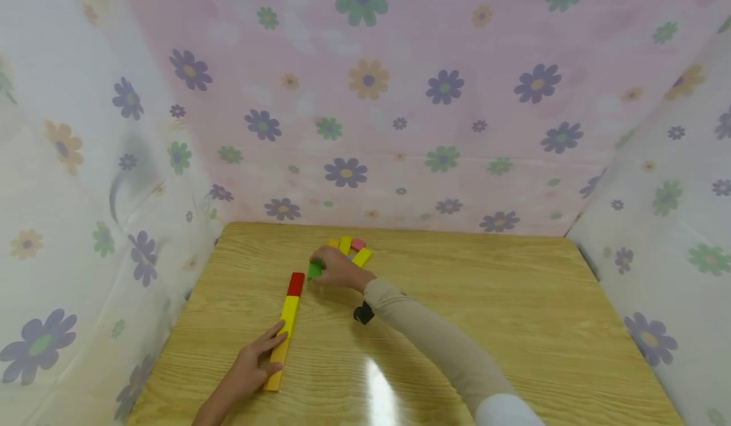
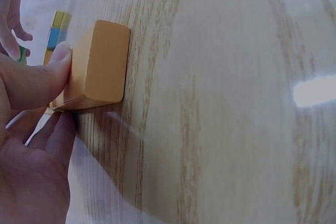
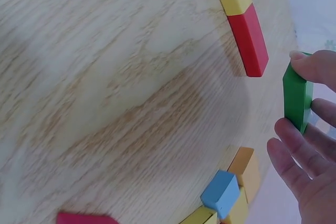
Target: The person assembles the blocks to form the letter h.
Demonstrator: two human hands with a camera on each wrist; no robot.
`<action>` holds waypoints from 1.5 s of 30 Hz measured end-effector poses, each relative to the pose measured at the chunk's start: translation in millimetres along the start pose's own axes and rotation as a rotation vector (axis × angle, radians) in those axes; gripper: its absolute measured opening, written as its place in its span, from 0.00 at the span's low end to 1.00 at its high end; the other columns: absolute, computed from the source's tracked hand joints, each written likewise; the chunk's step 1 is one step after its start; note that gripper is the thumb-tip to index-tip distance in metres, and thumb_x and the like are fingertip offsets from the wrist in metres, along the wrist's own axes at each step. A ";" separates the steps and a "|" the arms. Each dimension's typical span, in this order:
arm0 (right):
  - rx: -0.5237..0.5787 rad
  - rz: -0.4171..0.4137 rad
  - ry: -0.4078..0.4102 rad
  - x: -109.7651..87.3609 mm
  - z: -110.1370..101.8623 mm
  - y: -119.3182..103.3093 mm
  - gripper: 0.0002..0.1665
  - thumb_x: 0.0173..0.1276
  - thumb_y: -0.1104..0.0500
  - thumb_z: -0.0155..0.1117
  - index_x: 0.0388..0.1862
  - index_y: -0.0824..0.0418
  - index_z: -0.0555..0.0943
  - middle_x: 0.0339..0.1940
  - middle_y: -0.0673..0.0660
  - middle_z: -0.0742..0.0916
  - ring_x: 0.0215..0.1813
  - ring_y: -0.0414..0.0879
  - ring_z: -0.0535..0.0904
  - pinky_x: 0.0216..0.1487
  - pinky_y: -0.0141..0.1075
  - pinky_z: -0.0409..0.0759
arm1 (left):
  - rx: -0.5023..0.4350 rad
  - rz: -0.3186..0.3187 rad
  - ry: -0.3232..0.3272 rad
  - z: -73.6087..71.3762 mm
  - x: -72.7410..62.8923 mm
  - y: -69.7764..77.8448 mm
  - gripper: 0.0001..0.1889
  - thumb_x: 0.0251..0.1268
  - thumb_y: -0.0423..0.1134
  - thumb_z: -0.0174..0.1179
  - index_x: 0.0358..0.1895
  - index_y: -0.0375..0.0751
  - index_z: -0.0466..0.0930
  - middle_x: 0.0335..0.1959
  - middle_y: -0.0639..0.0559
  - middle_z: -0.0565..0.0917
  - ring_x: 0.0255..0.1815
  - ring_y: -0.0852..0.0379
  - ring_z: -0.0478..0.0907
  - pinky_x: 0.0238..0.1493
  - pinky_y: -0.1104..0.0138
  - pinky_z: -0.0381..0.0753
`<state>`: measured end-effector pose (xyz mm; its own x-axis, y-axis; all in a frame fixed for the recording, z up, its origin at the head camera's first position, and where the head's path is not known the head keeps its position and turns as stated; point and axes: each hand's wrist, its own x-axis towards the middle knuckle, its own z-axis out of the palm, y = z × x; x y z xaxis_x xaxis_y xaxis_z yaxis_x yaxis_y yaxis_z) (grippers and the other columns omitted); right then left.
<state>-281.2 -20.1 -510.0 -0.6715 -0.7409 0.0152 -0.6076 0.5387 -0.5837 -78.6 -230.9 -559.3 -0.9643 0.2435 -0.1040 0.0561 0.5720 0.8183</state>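
Observation:
A straight row lies on the table, made of a red block [image 1: 296, 284] at the far end, a yellow block [image 1: 290, 310] and an orange block [image 1: 276, 380] at the near end. My left hand [image 1: 244, 369] holds the orange block, thumb on one side and fingers on the other, as the left wrist view shows. Just beyond the red end, my right hand [image 1: 341, 270] pinches a green block [image 3: 297, 98] between thumb and fingers. The green block is apart from the red one in the right wrist view.
Behind the right hand sits a loose cluster of blocks: a yellow block [image 1: 362, 257], a pink-red block [image 1: 358, 244], a blue block [image 3: 220, 190] and an orange one [image 3: 245, 163]. Flowered cloth [image 1: 400, 127] stands along the wooden table's [image 1: 514, 318] back and sides.

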 end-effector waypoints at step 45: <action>-0.155 0.134 -0.078 57.6 34.2 -8.5 0.22 0.67 0.58 0.63 0.57 0.66 0.77 0.57 0.59 0.77 0.53 0.46 0.73 0.54 0.31 0.73 | -0.060 -0.019 -0.005 -0.3 2.5 -4.3 0.30 0.55 0.28 0.65 0.65 0.37 0.71 0.73 0.49 0.59 0.71 0.41 0.54 0.62 0.50 0.64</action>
<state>-300.3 -81.1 -531.9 -0.7194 -0.6840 -0.1209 -0.5771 0.6854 -0.4441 -81.3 -233.0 -562.8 -0.9638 0.2370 -0.1221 0.0225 0.5286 0.8486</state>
